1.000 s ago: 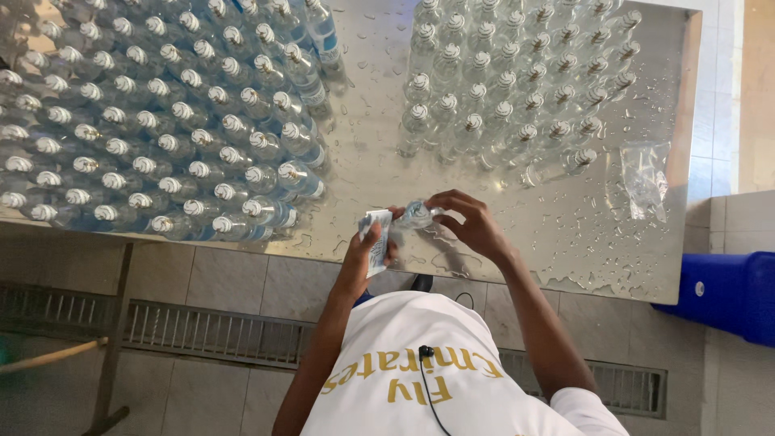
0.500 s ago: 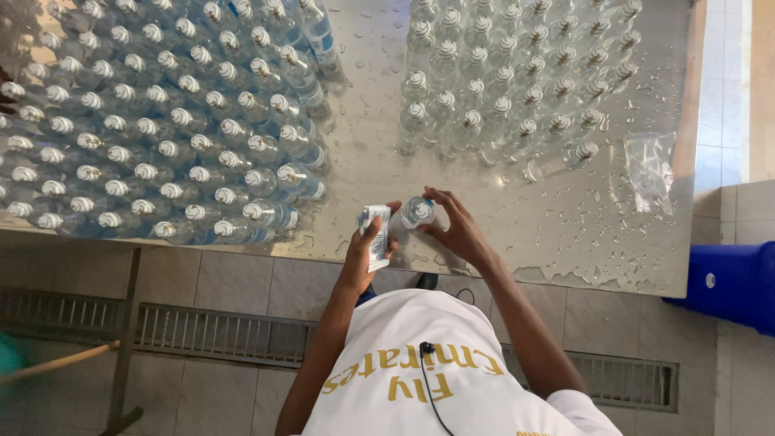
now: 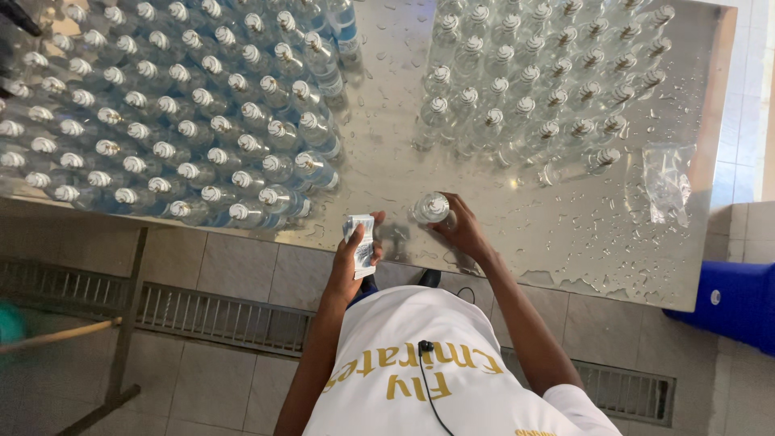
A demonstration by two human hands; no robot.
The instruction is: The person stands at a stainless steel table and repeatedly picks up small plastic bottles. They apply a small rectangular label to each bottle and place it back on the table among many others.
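From my remote seat, looking straight down through the head camera, I see my right hand (image 3: pixel 462 230) near the middle of the frame, fingers wrapped around the side of a clear plastic bottle (image 3: pixel 431 208) with a pale cap that stands upright on the wet steel table (image 3: pixel 517 226), alone in the gap between 2 big groups of bottles. My left hand (image 3: pixel 353 258) sits just left of it and slightly lower, at the table's near edge, closed around a small stack of labels (image 3: pixel 361 240) (white with blue print, held upright between thumb and fingers); whether the stack touches the table I cannot tell. The 2 hands are near each other but apart. In the upper left of the frame a dense block of labelled bottles (image 3: pixel 169 113) with blue bands fills the table in rows, reaching down to the edge nearest me. In the upper right a smaller block of bare bottles (image 3: pixel 533 81) stands in slanted rows, with no bands visible on them. At the right side of the frame a crumpled clear plastic bag (image 3: pixel 668 179) lies on the table among water drops. Below the table, a floor drain grate (image 3: pixel 202 311) runs across the tiles, and a blue container (image 3: pixel 731 303) sits at the lower right.
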